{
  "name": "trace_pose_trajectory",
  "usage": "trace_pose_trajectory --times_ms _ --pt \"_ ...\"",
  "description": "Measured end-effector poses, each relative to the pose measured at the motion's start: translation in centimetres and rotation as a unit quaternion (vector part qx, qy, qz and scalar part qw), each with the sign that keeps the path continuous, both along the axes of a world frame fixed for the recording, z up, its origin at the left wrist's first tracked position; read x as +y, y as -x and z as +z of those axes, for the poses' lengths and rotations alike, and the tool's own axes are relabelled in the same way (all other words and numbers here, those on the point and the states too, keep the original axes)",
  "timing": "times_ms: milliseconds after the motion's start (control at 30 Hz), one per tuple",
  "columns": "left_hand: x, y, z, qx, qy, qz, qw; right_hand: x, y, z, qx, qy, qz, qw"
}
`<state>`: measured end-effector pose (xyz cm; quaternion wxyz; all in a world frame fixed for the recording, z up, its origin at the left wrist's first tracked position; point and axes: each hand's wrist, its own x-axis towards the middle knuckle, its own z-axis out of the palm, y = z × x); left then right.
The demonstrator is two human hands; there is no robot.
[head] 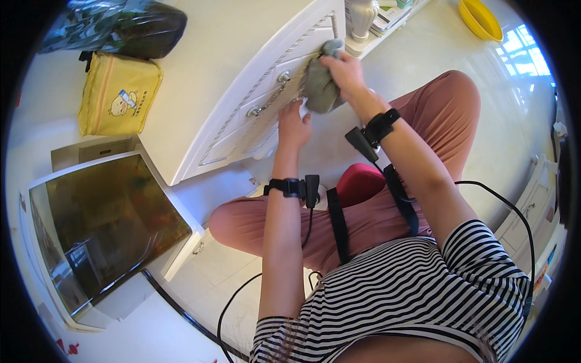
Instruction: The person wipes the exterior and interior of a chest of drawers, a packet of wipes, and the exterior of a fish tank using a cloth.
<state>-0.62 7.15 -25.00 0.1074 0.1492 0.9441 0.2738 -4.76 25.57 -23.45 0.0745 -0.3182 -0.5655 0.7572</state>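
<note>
A grey-green cloth [320, 86] is bunched in my right hand [347, 75], against the upper part of a white cabinet's drawer front [236, 122]. Silvery rope-like trim borders that front, and two metal knobs, one a lower knob [254, 110] and one an upper knob [284, 76], stand out from it. My left hand [294, 125] rests with its fingertips at the cabinet front, just below and left of the cloth. Its thumb is apart from the fingers, and nothing shows in its grasp. The fingertips are partly hidden against the white surface.
On the cabinet top [213, 50] sit a yellow zip bag [120, 95] and a dark plastic-wrapped bundle [118, 27]. A dark-topped glossy table [113, 231] stands left. Beyond the cabinet are a white vase [363, 18] and a yellow basin [480, 20]. A red stool [361, 183] is beneath me.
</note>
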Motion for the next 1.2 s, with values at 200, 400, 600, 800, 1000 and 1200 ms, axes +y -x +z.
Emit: trace_pose_trajectory --times_ms 200,400,600,800,1000,1200 --pt "-1.1 0.3 -4.6 0.093 0.029 0.002 0.995 -3.1 -2.3 2.9 -0.063 -0.187 0.200 0.960" --pt "-1.2 -0.1 -3.4 0.042 -0.044 0.013 0.998 6.7 -0.4 -1.5 -0.074 0.115 0.061 0.989" --pt "-0.5 -1.0 -4.0 0.114 0.058 0.055 0.990 8.3 3.0 -5.1 0.003 0.070 -0.055 0.996" --pt "0.2 -1.5 -3.7 0.014 0.173 0.082 0.981 4.4 1.3 -7.5 -0.101 -0.025 -0.008 0.995" --pt "0.2 -3.4 -5.7 0.063 0.156 0.080 0.983 4.1 0.4 -5.9 -0.082 0.126 0.006 0.989" --pt "0.8 -2.3 -5.9 0.048 0.144 0.073 0.986 4.9 0.3 -6.2 -0.097 0.102 0.011 0.990"
